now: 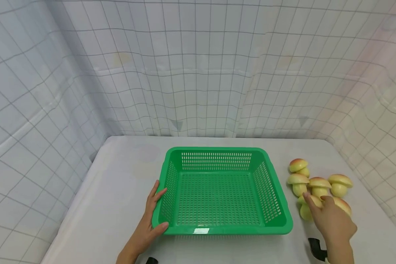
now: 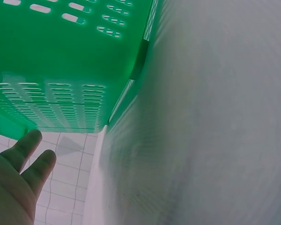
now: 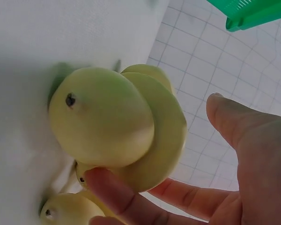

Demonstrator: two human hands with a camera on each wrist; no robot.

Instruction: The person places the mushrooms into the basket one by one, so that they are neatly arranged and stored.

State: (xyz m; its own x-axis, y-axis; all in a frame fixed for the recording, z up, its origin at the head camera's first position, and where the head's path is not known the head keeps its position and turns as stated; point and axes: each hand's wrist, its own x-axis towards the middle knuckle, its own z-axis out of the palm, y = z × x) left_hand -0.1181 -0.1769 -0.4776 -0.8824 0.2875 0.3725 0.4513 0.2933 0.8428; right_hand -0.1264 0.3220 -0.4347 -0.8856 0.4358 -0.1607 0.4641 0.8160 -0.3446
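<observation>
My left hand [image 1: 148, 216] rests at the left side of a green plastic basket [image 1: 222, 230], thumb on the near rim and fingers at the left rim. The left wrist view shows two fairly straight fingers [image 2: 41, 171] beside the slotted wall. My right hand [image 1: 334, 218] reaches over a yellow toy mushroom [image 1: 306, 212] at the near side of a cluster. In the right wrist view, fingertips lie against the mushroom's [image 3: 100, 119] cap and stem while the thumb [image 3: 229, 117] stands apart from it.
Several more toy mushrooms with reddish-yellow caps, such as one farther back [image 1: 298, 165], stand right of the basket. White cloth covers the table [image 1: 125, 168]. Gridded white curtains [image 1: 198, 73] hang behind and at both sides. A black wrist device [image 1: 316, 249] shows near the right wrist.
</observation>
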